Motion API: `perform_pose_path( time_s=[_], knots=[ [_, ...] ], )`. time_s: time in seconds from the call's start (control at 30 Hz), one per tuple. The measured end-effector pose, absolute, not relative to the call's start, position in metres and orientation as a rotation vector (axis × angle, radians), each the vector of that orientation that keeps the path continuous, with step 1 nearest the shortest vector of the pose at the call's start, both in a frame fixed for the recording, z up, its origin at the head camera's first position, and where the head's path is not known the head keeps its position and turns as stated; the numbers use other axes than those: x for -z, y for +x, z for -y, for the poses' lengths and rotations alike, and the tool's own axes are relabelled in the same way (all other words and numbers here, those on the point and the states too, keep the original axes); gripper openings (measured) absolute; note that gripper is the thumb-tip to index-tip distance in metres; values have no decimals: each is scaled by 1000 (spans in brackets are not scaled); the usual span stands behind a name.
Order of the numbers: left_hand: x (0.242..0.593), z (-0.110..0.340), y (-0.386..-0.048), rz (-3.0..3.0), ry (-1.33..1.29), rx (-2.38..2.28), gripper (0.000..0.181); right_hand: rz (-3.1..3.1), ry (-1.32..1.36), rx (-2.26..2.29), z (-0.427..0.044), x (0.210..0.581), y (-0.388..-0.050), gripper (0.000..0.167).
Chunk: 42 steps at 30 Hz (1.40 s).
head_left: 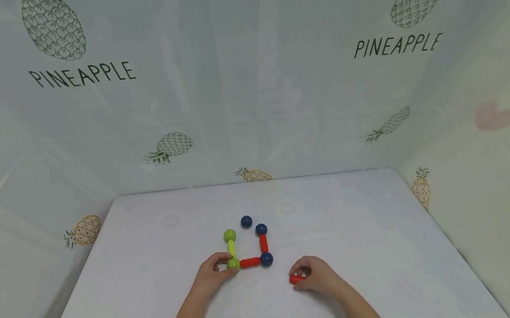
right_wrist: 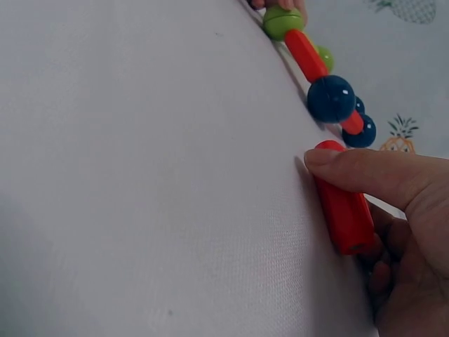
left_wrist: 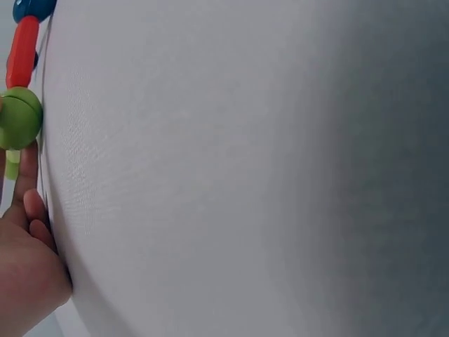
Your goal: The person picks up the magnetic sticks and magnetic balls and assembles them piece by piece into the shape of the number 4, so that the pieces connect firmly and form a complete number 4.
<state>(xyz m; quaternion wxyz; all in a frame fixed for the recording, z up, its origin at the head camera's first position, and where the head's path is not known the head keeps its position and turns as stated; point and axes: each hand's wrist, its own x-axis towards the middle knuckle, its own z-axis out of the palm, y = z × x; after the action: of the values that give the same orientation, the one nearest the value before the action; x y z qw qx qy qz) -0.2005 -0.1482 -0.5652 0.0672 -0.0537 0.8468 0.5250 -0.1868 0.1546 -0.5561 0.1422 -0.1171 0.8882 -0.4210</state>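
On the white table lies a three-sided frame of toy rods and balls. Its left side is a lime rod (head_left: 232,249) between a far green ball (head_left: 229,235) and a near green ball (left_wrist: 19,119). A red rod (head_left: 250,262) joins the near green ball to a blue ball (right_wrist: 332,99); another red rod (head_left: 263,243) runs from there to a far blue ball (head_left: 261,229). My left hand (head_left: 212,274) pinches the near green ball. Right of the frame, my right hand (head_left: 319,275) holds a loose red rod (right_wrist: 344,207) between thumb and fingers, apart from the frame.
A separate blue ball (head_left: 246,222) sits just beyond the frame's open far side. The white table (head_left: 373,229) extends around both hands. Behind it hangs a pale cloth (head_left: 245,70) printed with pineapples.
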Motion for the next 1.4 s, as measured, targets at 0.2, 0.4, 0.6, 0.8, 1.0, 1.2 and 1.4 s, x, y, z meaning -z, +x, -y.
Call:
perform_pose_path(
  time_s=[0.2,0.4,0.6,0.8,1.0,1.2,1.4],
  knots=[
    [567,149,-201,-2543,-160,-1582,32,-2569,-322,1223,-154,557,-186,24],
    [567,149,-200,-2537,-163,-1588,31,-2551,-306,1261,-153,558,-185,23],
    [564,149,-200,-2525,-180,-1591,33,-2537,-307,1317,-151,556,-186,22],
    [563,148,-200,-2517,-179,-1589,32,-2514,-329,1358,-146,550,-186,22],
    [561,147,-199,-2515,-184,-1599,31,-2497,-314,1381,-137,546,-182,21],
    [560,148,-200,-2520,-175,-1602,31,-2477,-294,1428,-126,542,-180,21],
    [562,148,-200,-2510,-159,-1612,31,-2411,-243,1519,-118,543,-182,22]
  ],
)
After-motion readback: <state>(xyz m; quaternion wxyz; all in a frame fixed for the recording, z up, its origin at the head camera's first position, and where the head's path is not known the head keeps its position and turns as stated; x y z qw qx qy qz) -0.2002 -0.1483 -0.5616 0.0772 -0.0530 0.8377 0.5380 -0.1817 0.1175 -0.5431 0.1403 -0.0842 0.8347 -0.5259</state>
